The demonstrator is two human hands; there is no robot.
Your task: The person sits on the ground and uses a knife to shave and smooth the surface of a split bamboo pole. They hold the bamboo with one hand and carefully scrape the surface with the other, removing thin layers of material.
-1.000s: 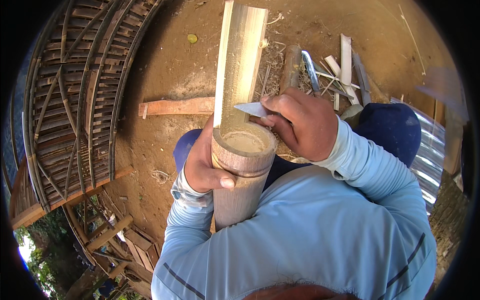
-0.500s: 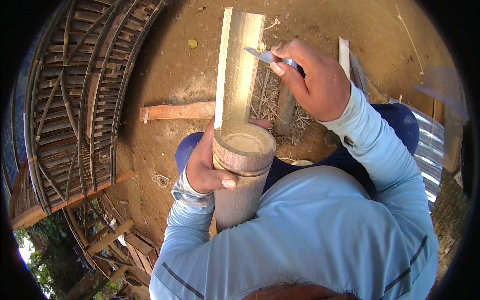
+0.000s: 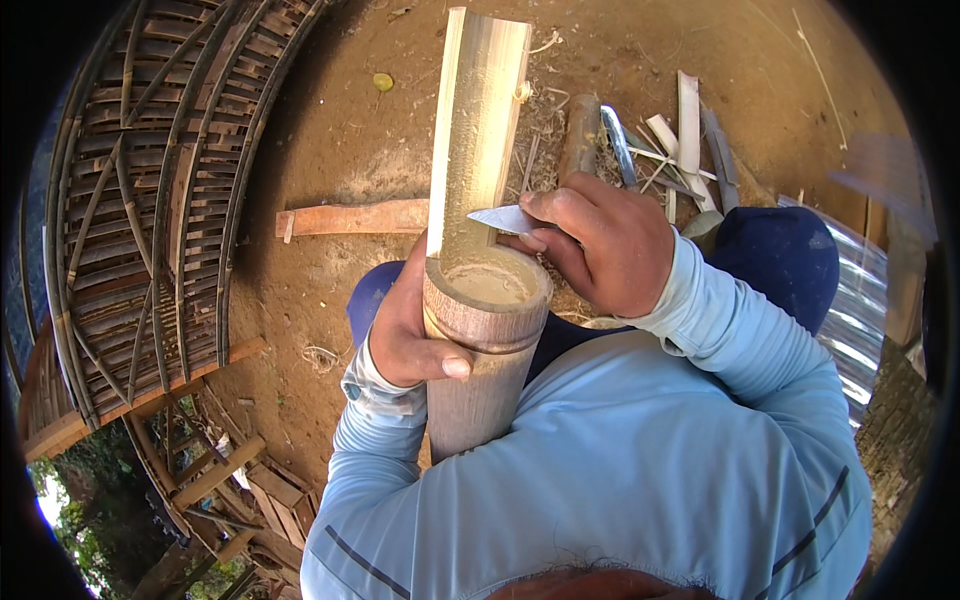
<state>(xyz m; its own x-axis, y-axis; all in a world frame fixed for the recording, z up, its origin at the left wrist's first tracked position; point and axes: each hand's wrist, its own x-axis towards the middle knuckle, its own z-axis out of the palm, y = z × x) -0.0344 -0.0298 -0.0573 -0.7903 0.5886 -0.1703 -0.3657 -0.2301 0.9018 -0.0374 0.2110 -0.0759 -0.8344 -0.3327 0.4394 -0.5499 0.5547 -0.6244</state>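
The bamboo piece is standing nearly upright in front of the person, one tall pale wall rising toward 12 o'clock from its round mouth and its lower end disappearing behind the light blue shirt. At 8 o'clock of the mouth the left hand is gripping the tube, thumb across the near face and most of the fingers hidden behind — probably steadying it against the body. At 2 to 3 o'clock the right hand is pinching a knife, its fingers closed around the handle; the blade is lying across the wall's right edge, close to the mouth, likely for control at the wall's foot.

Farther up that edge, toward 12 o'clock, a curled shaving is clinging — perhaps in the way of a long stroke. Beyond, at 1 o'clock, a brown bamboo length is lying beside a shiny blade-like tool and split strips. At 10 o'clock an orange plank is resting on the ground. The dark-trousered right knee is crowding 3 o'clock, partly blocking a corrugated sheet; a slatted frame is filling 9 to 10 o'clock.
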